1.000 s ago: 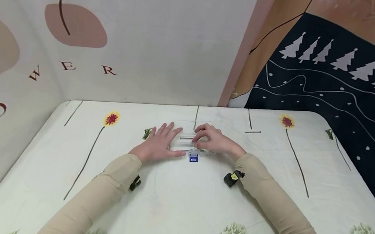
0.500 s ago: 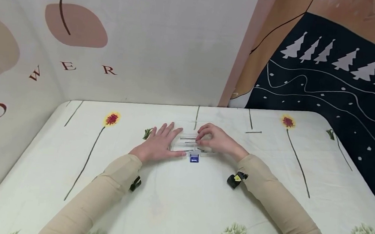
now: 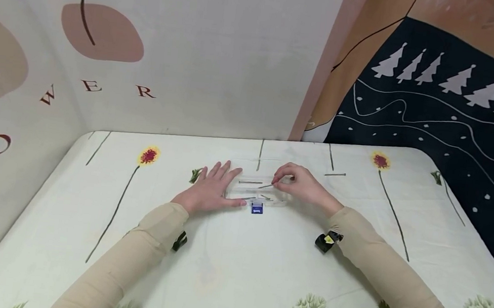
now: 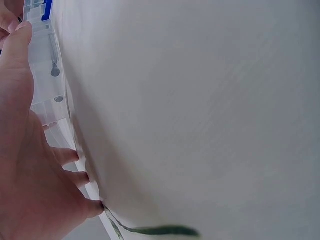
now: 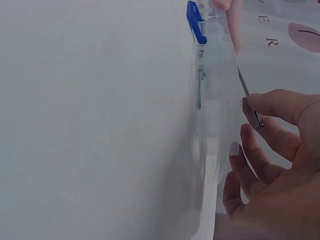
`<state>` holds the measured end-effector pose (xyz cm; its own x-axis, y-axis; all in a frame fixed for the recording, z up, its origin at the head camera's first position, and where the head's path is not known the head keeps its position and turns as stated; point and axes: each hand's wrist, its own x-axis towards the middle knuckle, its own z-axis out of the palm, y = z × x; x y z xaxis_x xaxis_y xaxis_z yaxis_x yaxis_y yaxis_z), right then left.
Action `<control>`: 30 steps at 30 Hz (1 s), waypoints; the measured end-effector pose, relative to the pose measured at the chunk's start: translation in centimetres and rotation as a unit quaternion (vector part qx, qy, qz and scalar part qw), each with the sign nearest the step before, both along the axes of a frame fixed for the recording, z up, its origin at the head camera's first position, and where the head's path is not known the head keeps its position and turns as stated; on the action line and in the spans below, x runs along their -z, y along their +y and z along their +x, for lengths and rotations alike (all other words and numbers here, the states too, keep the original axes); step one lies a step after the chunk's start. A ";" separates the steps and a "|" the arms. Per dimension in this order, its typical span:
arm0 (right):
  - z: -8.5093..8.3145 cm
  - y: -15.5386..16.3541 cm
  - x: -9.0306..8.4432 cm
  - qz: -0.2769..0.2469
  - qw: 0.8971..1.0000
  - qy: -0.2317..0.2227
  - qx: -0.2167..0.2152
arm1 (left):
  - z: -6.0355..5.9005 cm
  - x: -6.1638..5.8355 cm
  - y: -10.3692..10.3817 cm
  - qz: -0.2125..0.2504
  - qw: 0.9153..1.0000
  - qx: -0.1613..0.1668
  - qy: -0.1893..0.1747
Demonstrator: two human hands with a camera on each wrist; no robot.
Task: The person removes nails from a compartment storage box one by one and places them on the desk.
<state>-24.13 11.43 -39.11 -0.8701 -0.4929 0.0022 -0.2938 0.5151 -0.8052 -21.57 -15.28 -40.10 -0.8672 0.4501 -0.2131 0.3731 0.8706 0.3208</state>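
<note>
A clear plastic compartment box [image 3: 255,193] with a blue latch [image 3: 257,208] lies on the table, its transparent lid tipped back behind it. Several nails show inside, one long nail [image 3: 250,182] in the rear compartment. My left hand [image 3: 209,190] rests with spread fingers at the box's left side, thumb along the front edge. Thumb and index finger of my right hand [image 3: 300,183] pinch a nail [image 3: 266,186] over the box's right part. In the right wrist view, the flat head of that nail [image 5: 258,126] pokes out past the fingertips.
A thin, dark, nail-like piece [image 3: 335,174] lies on the flower-printed tablecloth [image 3: 218,270] to the right, behind my right hand. A pale printed curtain [image 3: 219,72] hangs along the back, and a dark tree-patterned cloth [image 3: 435,102] borders the right.
My right hand has drawn back to the right, bringing the pinched nail up at a slant into view. The left hand and box stay in place.
</note>
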 end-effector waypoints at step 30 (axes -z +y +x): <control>0.5 6.2 -1.0 0.016 0.995 0.045 0.082 | 0.0 0.3 -0.2 0.012 1.000 0.002 -0.002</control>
